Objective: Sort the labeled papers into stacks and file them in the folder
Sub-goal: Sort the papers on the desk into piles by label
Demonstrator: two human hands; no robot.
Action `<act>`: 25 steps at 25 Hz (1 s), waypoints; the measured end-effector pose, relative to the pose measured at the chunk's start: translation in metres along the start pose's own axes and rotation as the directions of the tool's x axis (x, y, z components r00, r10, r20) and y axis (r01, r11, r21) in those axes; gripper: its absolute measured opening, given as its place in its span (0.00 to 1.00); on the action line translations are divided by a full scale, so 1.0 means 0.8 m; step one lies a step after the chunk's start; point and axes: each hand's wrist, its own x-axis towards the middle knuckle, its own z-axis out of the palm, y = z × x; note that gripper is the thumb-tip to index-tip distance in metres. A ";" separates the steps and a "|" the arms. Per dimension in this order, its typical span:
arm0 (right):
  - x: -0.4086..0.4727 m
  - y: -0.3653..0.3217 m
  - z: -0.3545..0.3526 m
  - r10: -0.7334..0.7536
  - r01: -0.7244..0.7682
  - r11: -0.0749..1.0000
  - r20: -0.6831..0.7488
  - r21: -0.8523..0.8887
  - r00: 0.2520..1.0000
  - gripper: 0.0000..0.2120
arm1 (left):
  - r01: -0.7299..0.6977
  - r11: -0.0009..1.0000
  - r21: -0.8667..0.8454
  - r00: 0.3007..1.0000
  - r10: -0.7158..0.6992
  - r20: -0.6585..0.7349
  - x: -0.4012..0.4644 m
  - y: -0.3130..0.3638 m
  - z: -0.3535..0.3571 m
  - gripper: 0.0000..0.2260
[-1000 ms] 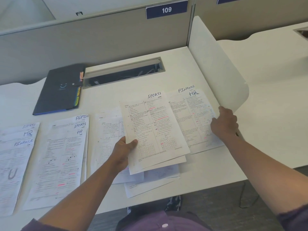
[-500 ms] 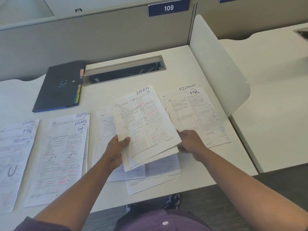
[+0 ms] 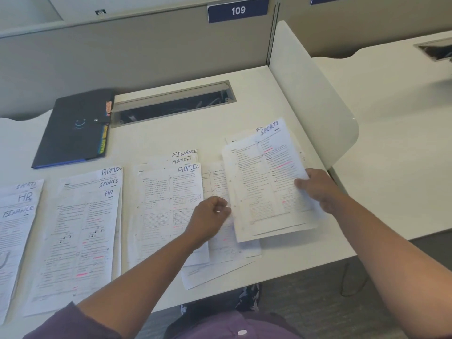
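My right hand (image 3: 318,189) grips the right edge of a few printed sheets, the top one labelled SPORTS (image 3: 266,182), held low over the right-hand pile near the desk's right edge. At the left edge of those sheets my left hand (image 3: 210,218) has its fingers curled and seems to pinch them. A pile with FINANCE and ADMIN labels (image 3: 168,204) lies in the middle. Left of it lies a pile labelled ADMIN, SPORTS, HR (image 3: 80,228). At the far left is another pile, labelled SPORTS, HR, FINANCE (image 3: 17,228). The dark folder (image 3: 73,128) lies closed at the back left.
An open cable slot (image 3: 171,104) is cut into the white desk (image 3: 256,106) behind the papers. A white divider panel (image 3: 313,94) stands along the desk's right edge. Some sheets (image 3: 215,272) overhang the front edge.
The SPORTS sheets moved from the middle to the right, over the right-hand pile, uncovering the ADMIN pile. My right hand now grips their right edge; my left hand followed to the right.
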 end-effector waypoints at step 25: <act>0.002 0.034 -0.015 -0.476 0.190 0.728 -0.286 -0.659 0.832 0.21 | -0.305 0.555 0.774 0.949 0.110 0.295 -0.026 -0.014 0.060 0.41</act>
